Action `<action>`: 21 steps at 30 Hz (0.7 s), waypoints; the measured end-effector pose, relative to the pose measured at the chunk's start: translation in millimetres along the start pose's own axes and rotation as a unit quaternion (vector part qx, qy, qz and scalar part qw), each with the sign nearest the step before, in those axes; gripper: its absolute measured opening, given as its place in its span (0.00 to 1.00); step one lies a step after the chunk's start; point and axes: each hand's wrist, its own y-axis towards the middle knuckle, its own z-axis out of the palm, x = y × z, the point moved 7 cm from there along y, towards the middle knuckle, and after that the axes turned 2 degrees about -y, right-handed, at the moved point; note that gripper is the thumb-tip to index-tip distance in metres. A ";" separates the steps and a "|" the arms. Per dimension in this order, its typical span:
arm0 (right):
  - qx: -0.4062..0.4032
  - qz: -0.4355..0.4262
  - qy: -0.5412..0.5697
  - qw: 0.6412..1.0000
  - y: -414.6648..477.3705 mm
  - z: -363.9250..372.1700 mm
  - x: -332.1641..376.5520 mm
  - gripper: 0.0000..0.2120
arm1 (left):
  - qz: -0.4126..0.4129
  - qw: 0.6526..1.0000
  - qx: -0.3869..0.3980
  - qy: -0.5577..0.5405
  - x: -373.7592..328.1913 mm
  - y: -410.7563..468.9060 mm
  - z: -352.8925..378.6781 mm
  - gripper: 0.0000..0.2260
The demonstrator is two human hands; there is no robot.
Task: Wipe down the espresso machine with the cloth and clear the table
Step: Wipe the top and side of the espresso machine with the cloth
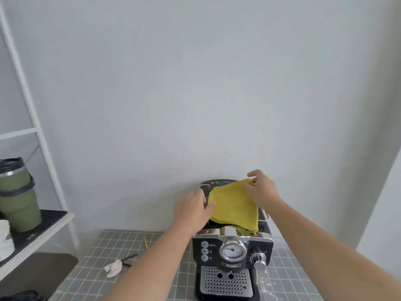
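A black and chrome espresso machine stands on the grey tiled table, against the wall. A folded yellow cloth lies across the machine's top. My left hand grips the cloth's left edge, thumb on top. My right hand pinches the cloth's far right corner and lifts it slightly. The back of the machine's top is partly hidden by the cloth.
On the table left of the machine lie a crumpled white tissue, a dark stick and a thin yellow stick. A white shelf at the left holds a green tumbler and a white cup.
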 end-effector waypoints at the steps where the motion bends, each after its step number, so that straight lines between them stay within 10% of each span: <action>1: 0.009 0.007 -0.062 0.998 -0.5 7.8 -4.4 0.20 | 0.004 1.000 -0.008 0.010 2.4 3.3 2.9 0.16; 9: 0.179 -0.047 -0.266 0.946 -30.8 96.1 -0.1 0.33 | -0.010 0.971 0.225 -0.074 19.4 26.6 48.7 0.30; 21: 0.219 -0.109 -0.266 0.932 11.3 109.9 10.0 0.24 | 0.017 0.973 0.208 -0.101 20.3 24.5 49.6 0.25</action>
